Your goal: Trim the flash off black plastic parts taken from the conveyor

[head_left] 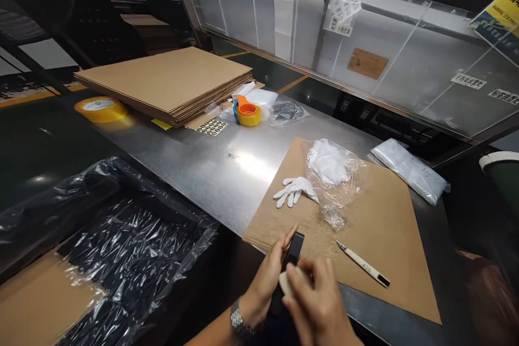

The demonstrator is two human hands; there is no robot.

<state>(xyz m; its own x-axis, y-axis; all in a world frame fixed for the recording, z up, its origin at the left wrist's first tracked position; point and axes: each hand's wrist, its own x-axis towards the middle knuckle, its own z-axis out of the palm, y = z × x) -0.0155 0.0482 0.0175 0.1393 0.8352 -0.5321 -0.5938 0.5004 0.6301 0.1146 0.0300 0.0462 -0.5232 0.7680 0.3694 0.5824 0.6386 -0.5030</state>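
Note:
My left hand (265,275), with a metal watch band at the wrist, is closed around a long, narrow black object (295,247) whose kind I cannot make out. The object's upper end sticks out past my fingers. My right hand (322,297), slightly blurred, pinches a small cream-white pad-like piece (285,284) against the black object's side. Both hands are in front of a brown cardboard sheet (389,221) at the table's near edge. On that sheet lie a white glove (298,190), a cutter knife (363,265) marked A26, and a clear plastic bag (334,167) with white material inside.
A stack of cardboard (170,78) stands at the far left of the metal table (211,167). Yellow tape rolls (248,114) and a sticker sheet (211,127) lie near it. A bundle of clear bags (410,168) rests at right. Black-wrapped items (133,248) fill a box at lower left.

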